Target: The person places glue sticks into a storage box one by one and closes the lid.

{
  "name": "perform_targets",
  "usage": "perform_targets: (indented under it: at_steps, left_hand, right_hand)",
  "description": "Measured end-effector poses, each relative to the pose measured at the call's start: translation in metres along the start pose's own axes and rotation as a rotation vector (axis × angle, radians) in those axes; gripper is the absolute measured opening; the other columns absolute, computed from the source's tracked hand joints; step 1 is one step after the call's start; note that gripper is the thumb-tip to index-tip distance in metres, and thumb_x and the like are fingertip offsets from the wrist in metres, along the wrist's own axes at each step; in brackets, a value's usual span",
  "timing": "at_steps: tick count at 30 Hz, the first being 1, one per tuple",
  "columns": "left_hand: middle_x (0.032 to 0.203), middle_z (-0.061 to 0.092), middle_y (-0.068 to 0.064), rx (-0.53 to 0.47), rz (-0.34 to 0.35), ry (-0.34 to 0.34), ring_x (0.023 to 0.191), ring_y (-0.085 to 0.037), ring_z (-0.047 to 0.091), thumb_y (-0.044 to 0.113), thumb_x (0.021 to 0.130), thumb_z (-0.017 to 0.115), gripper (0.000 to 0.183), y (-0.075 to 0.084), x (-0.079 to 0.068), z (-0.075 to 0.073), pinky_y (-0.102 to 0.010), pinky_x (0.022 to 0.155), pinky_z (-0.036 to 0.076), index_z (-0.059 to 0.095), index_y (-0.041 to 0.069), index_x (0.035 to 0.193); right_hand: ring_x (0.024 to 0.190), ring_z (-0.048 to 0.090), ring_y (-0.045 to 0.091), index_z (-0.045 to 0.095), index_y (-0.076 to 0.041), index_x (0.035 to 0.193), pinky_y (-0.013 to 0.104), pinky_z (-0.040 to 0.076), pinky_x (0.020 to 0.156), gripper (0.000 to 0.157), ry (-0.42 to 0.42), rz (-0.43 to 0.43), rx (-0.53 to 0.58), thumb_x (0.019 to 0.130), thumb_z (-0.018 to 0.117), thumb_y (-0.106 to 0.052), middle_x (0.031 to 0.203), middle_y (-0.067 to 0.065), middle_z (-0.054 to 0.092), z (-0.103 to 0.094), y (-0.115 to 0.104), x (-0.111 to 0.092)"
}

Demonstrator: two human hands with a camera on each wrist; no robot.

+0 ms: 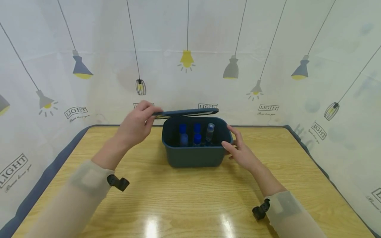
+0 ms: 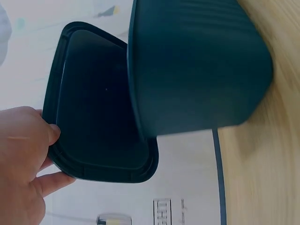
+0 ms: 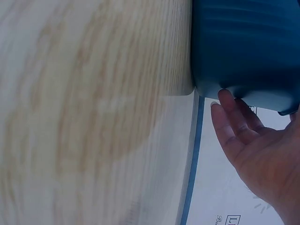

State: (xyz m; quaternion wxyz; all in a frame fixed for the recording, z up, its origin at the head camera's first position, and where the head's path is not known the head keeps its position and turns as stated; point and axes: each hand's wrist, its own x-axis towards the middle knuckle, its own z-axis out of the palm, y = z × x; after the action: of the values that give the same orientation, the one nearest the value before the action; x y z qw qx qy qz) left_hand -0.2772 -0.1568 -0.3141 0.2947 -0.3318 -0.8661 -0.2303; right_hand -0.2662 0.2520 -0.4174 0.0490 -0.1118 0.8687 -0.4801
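Note:
A dark teal storage bin (image 1: 194, 157) stands on the table, its top uncovered. Inside are several small bottles, some with blue caps, and a clear bottle (image 1: 209, 132) towards the right. My left hand (image 1: 138, 120) pinches the left end of the bin's lid (image 1: 190, 112), thumb below and fingers above. The lid hovers level behind the bin's back rim; its recessed underside (image 2: 101, 103) shows in the left wrist view. At the bin's right end, my right hand (image 1: 242, 150) holds the wall, thumb at the rim's front corner and fingers (image 3: 229, 112) against the outside.
The bin rests on a wood-grain table (image 1: 178, 198) with a dark blue strip along its edges. A white curtain (image 1: 190, 29) printed with hanging lamps rises behind the table and along both sides. Each wrist carries a small black camera (image 1: 118, 182).

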Motion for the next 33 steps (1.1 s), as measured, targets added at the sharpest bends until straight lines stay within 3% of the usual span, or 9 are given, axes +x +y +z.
perform_targets:
  at_steps: [3,8,11,16,22,31,33]
  left_hand:
    - [0.113,0.063,-0.018,0.005,0.036,-0.019,0.09,-0.033,0.067,-0.011,0.103,0.064,0.028,0.008,0.005,0.01,-0.046,0.082,0.064,0.075,0.002,0.126]
    - [0.112,0.064,-0.016,0.002,0.106,-0.017,0.083,-0.03,0.068,-0.009,0.102,0.068,0.027,0.017,0.008,0.028,-0.04,0.076,0.063,0.076,0.003,0.124]
    - [0.109,0.063,-0.015,0.001,0.143,-0.01,0.081,-0.027,0.065,-0.009,0.1,0.069,0.028,0.022,0.005,0.035,-0.038,0.074,0.063,0.078,0.003,0.124]
    - [0.107,0.064,-0.015,-0.013,0.176,-0.013,0.088,-0.027,0.064,-0.008,0.1,0.072,0.027,0.028,-0.006,0.044,-0.037,0.077,0.062,0.079,0.002,0.124]
    - [0.11,0.066,-0.016,-0.032,0.194,0.0,0.086,-0.026,0.067,-0.008,0.097,0.077,0.028,0.028,-0.025,0.051,-0.036,0.075,0.063,0.08,0.002,0.123]
    - [0.11,0.073,-0.011,-0.097,0.228,0.035,0.095,-0.025,0.066,-0.004,0.094,0.083,0.03,0.03,-0.041,0.064,-0.035,0.077,0.061,0.083,0.004,0.122]
    - [0.11,0.073,-0.012,-0.121,0.229,0.05,0.095,-0.025,0.066,-0.004,0.094,0.083,0.029,0.031,-0.042,0.064,-0.04,0.087,0.064,0.083,0.004,0.122]
  right_hand:
    - [0.117,0.072,0.044,0.006,-0.045,0.175,0.059,0.059,0.1,0.077,0.002,-0.001,-0.005,0.115,0.054,-0.051,0.135,0.028,0.059,0.0,-0.001,-0.001]
    - [0.14,0.056,0.045,0.003,-0.038,0.177,0.064,0.048,0.115,0.088,0.044,-0.011,-0.023,0.112,0.06,-0.053,0.162,0.026,0.045,-0.002,-0.008,-0.004]
    - [0.146,0.051,0.045,0.003,-0.031,0.178,0.066,0.043,0.121,0.092,0.102,-0.072,-0.02,0.111,0.064,-0.049,0.171,0.024,0.036,-0.004,-0.017,-0.007]
    - [0.14,0.058,0.042,0.024,-0.028,0.176,0.062,0.045,0.117,0.074,0.181,-0.215,-0.051,0.113,0.063,-0.037,0.168,0.021,0.044,-0.011,-0.032,-0.01]
    - [0.133,0.063,0.038,0.057,-0.014,0.159,0.059,0.052,0.108,0.047,0.171,-0.253,-0.177,0.115,0.06,-0.032,0.156,0.018,0.053,-0.016,-0.039,-0.013]
    - [0.133,0.058,0.042,0.064,-0.011,0.148,0.061,0.054,0.106,0.038,0.175,-0.264,-0.249,0.113,0.064,-0.026,0.152,0.019,0.055,-0.017,-0.033,-0.022]
    - [0.131,0.06,0.042,0.063,-0.013,0.152,0.06,0.055,0.104,0.04,0.164,-0.275,-0.258,0.114,0.063,-0.026,0.152,0.018,0.055,-0.017,-0.032,-0.023]
